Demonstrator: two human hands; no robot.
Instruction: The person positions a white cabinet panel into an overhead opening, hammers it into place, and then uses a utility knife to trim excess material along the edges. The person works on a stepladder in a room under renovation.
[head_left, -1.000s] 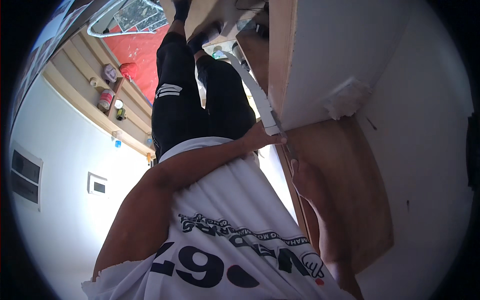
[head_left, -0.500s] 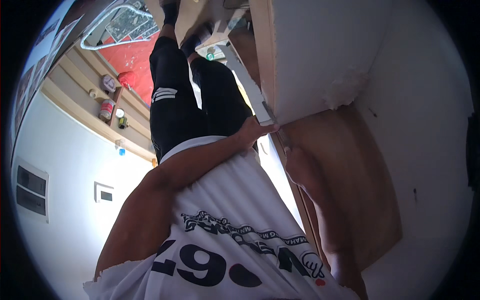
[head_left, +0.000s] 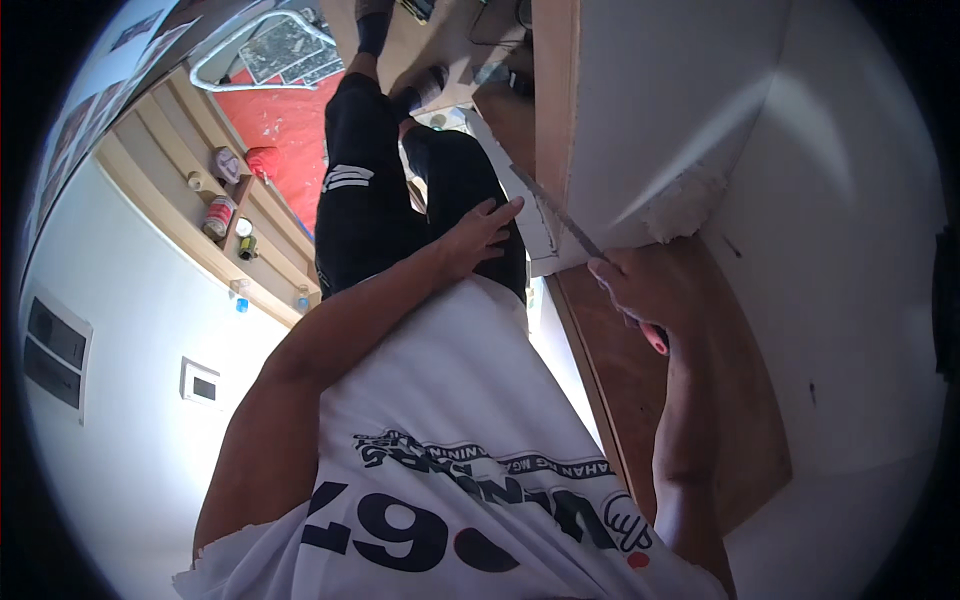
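Note:
My right hand (head_left: 632, 288) is closed around a putty knife (head_left: 560, 215) with a red handle end; its thin metal blade lies along the lower edge of a white panel (head_left: 650, 110). A rough lump of white filler (head_left: 682, 205) sits at that panel's lower corner. My left hand (head_left: 482, 232) has its fingers spread and holds nothing; it sits by the panel's lower left corner, over my black trousers (head_left: 365, 200). My white printed shirt (head_left: 450, 450) fills the lower middle.
A brown wooden board (head_left: 720, 410) lies below the white panel. Wooden shelves (head_left: 190, 230) on the left carry cans and jars (head_left: 218, 215). A red sheet (head_left: 290, 110) and a metal frame (head_left: 250, 45) lie on the floor. A wall switch plate (head_left: 200, 380) is at left.
My left hand came off the white edge it was touching and spread its fingers. My right hand rose to the panel's lower edge with the knife. The view tilted slightly.

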